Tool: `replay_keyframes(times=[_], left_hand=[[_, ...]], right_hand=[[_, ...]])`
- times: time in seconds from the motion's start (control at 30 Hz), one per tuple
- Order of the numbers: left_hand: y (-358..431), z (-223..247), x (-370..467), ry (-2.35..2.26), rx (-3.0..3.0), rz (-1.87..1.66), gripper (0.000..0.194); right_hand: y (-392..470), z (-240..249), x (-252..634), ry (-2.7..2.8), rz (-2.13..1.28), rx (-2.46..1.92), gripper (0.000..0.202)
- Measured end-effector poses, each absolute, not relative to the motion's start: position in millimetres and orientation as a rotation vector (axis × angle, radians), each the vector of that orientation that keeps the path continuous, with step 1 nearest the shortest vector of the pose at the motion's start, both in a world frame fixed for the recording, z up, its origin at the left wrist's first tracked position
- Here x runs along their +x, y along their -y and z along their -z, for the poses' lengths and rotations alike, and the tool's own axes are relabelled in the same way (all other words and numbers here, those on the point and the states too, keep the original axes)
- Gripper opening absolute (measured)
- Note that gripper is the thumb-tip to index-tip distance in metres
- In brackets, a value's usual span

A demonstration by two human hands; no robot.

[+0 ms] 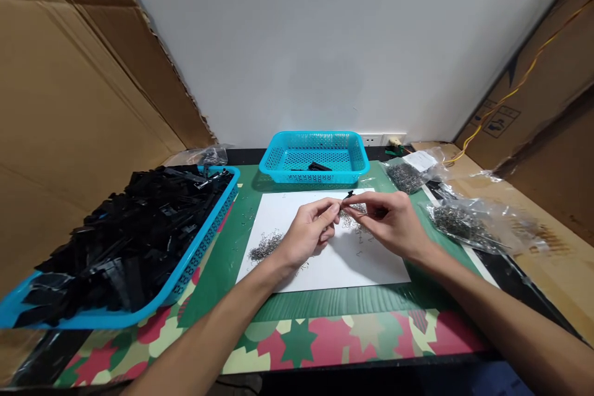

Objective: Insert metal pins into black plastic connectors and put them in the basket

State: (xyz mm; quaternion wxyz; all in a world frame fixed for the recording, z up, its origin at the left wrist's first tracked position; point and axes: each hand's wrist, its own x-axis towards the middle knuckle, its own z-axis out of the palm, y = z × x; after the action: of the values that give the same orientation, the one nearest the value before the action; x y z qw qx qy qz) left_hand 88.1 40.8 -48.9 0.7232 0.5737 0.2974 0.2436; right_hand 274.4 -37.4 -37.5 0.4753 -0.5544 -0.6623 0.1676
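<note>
Over the white sheet (331,269), my left hand (312,230) and my right hand (392,221) meet at the fingertips. A small black part (349,195) shows just above their fingertips, its lower end hidden by the fingers. My left hand is closed, thumb against the curled fingers, around the part. The thumb and forefinger of my right hand pinch close beside it; whatever they hold is too small to name. One pile of tiny metal pieces (266,247) lies left of my left hand, and another pile (355,218) lies partly behind my right hand.
A blue basket heaped with black parts (134,229) stands at the left. At the back, another blue basket (314,177) holds a few black parts. Plastic bags of metal pieces (406,177) (464,223) lie at the right. Cardboard (60,74) flanks the table.
</note>
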Motion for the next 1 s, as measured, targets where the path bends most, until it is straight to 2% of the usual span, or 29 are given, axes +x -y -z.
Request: replay_keyframes(times=[0.43, 0.83, 1.0], left_hand=[[-37.5, 46.4, 88.9, -0.639, 1.284, -0.533, 0.038], [-35.7, 42.9, 88.8, -0.680, 1.697, -0.829, 0.028], [-35.6, 44.0, 88.9, -0.693, 1.786, -0.838, 0.028]], right_hand=[[30.4, 37.0, 277.9, 1.402, -0.850, -1.219, 0.025], [34.4, 36.0, 267.5, 1.433, -0.612, -1.338, 0.021], [38.3, 34.9, 264.5, 1.453, -0.545, -1.346, 0.015]])
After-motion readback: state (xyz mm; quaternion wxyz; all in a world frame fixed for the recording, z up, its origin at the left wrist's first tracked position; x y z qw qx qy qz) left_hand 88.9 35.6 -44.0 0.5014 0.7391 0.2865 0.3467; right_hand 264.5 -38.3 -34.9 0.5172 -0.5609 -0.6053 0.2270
